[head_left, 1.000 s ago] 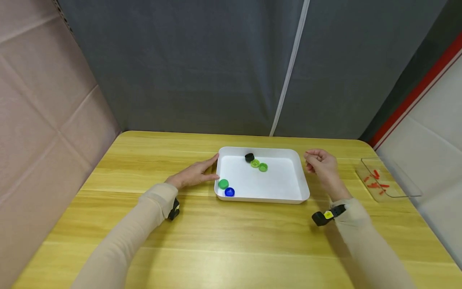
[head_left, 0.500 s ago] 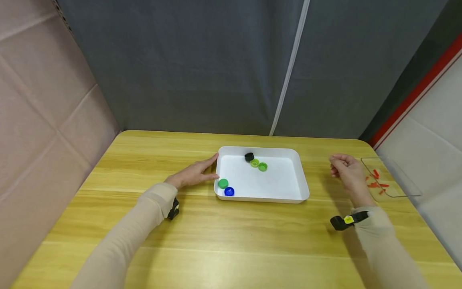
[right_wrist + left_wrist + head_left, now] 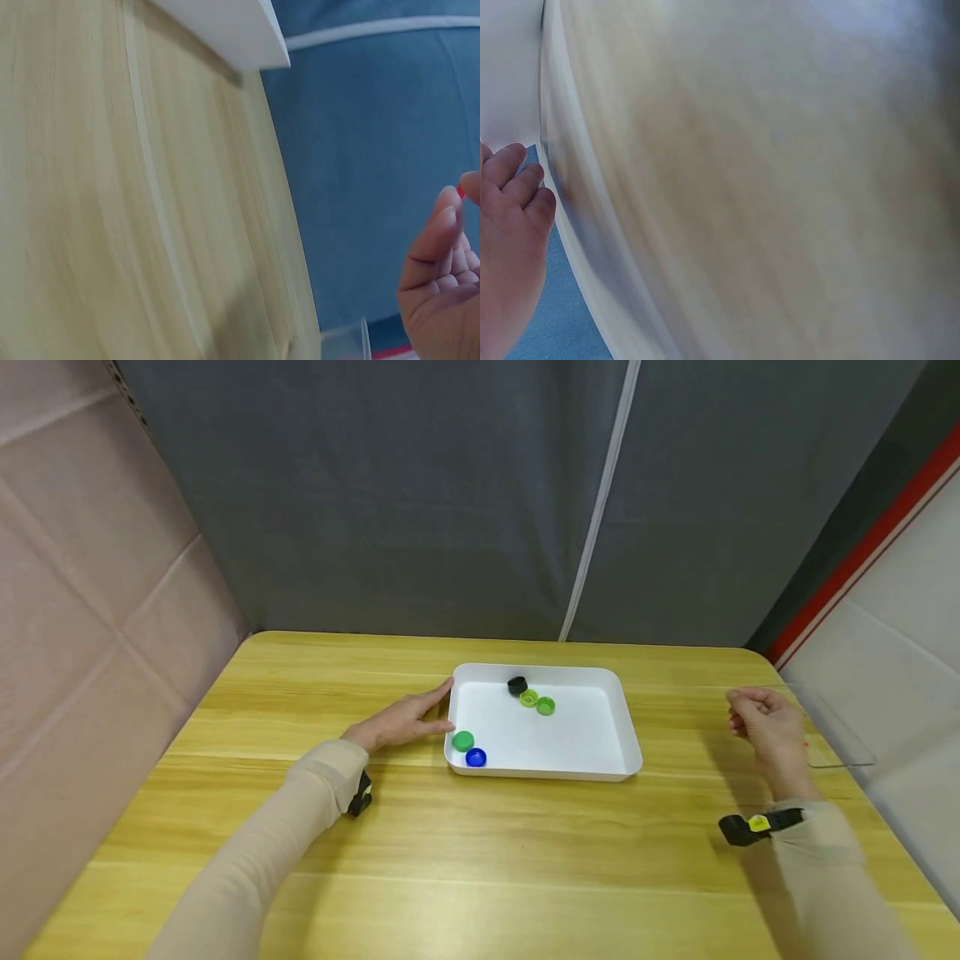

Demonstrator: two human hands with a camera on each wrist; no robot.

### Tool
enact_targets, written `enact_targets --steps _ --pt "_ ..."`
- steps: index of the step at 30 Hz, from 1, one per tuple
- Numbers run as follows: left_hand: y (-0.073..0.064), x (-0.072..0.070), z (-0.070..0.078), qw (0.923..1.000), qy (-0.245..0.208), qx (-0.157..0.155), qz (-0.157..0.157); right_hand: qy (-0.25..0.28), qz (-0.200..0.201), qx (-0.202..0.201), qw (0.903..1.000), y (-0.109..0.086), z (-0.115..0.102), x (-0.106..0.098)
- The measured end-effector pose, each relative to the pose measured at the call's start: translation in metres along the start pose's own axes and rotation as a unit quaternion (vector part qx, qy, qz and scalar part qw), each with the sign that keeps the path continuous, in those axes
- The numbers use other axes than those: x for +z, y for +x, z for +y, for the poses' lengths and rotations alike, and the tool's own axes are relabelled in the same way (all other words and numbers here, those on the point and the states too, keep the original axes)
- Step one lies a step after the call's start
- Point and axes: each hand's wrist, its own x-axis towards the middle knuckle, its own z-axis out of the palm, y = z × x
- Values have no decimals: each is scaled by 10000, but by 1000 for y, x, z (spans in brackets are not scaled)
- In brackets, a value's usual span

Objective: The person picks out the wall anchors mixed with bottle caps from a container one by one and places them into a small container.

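Observation:
In the head view my left hand [image 3: 405, 720] has its fingers spread and touches the left rim of a white tray [image 3: 581, 743]. Inside lie several bottle caps: a black cap [image 3: 517, 686], a yellow-green cap [image 3: 528, 698], a light green cap [image 3: 545, 706], a green cap [image 3: 463, 741] and a blue cap [image 3: 476, 757]. My right hand [image 3: 771, 731] hovers at the near-left side of a clear plastic box [image 3: 836, 735], partly covering it. Between thumb and fingertips it pinches a small red piece [image 3: 461, 192], whose tip alone shows in the right wrist view.
Most red pieces in the clear box are hidden behind my right hand; one red bit [image 3: 806, 745] peeks out. The wooden table [image 3: 480, 860] ends at a dark curtain [image 3: 390, 510] behind and a white panel [image 3: 900, 693] on the right.
My right hand has moved right, from beside the tray's right edge to the clear box, and now hides most of its red pieces. My left hand and the caps stay where they were.

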Motion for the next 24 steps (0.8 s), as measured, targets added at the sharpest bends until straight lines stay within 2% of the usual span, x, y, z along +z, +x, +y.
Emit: enact_targets --steps 6,8,14,20,24 --pt "-1 -1 1 10000 -76 -24 -12 143 224 46 9996 -14 -22 -9" --pt "-1 -1 2 10000 -80 -40 -12 67 264 90 9996 -13 -22 -17" --pt "-1 -2 2 10000 -43 -52 -11 -24 708 126 9974 -9 -21 -35" --pt "-1 -2 1 10000 -35 -56 -10 -35 881 80 9961 -12 -25 -44" --pt "-1 -2 2 10000 -29 -44 -2 -370 875 233 9952 -14 -30 -51"
